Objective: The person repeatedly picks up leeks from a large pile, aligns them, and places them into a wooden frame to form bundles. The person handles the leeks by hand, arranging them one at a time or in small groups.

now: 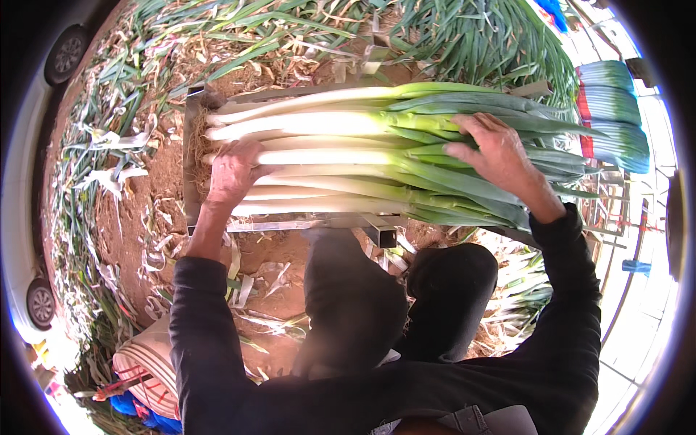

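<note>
A row of long leeks or Welsh onions (pixel 326 125) lies side by side in a metal rack (pixel 193 117), white ends and roots to the left, green leaves to the right. Near the root ends, my left hand (pixel 235 167) straddles one white stalk, thumb on one side and fingers on the other; its fingertips are partly hidden among the stalks. My right hand (pixel 492 149) rests across the green leaves (pixel 467 179), thumb and forefinger spread apart on them. Roots (pixel 201 136) press close to the rack's upright end plate.
Banded leek bundles (pixel 611 117) are stacked at the right. Loose green leaves (pixel 478 38) heap beyond the rack; trimmings litter the soil (pixel 157 196). A square metal tube (pixel 383 236) juts toward my knees (pixel 451 283). Ribbed cylindrical containers (pixel 144 361) lie at lower left; a white car (pixel 24 190) stands farther left.
</note>
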The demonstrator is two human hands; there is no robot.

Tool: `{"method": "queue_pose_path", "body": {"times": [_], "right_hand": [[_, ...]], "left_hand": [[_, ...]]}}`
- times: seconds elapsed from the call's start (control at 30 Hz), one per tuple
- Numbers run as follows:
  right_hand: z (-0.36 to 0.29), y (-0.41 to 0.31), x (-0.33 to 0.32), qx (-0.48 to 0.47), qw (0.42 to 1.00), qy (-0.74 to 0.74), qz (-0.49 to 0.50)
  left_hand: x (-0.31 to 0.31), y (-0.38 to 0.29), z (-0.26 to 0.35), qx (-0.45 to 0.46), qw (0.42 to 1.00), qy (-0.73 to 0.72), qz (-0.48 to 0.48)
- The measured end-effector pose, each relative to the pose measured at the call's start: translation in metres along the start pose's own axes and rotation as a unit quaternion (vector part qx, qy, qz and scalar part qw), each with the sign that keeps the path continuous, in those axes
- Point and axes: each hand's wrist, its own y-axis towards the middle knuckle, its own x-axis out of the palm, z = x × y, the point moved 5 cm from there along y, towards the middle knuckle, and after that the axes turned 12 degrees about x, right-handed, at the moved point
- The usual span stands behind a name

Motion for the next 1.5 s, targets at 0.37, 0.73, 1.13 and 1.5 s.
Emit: {"method": "queue_pose_path", "body": {"times": [0.37, 0.73, 1.13, 1.5], "right_hand": [[-0.023, -0.05, 0.043, -0.087, 0.983, -0.086, 0.14], [-0.026, -0.06, 0.059, -0.085, 0.975, -0.068, 0.192], [-0.043, -0.072, 0.04, -0.104, 0.979, -0.067, 0.163], [-0.031, -0.045, -0.047, -0.1, 0.979, -0.118, 0.135]], "left_hand": [[-0.005, -0.052, 0.01, -0.116, 0.979, 0.072, 0.153], [0.053, -0.09, 0.125, -0.319, 0.847, -0.324, 0.276], [0.068, -0.029, 0.103, -0.435, 0.426, -0.741, 0.285], [0.006, 0.015, 0.133, -0.28, 0.522, -0.747, 0.302]]}}
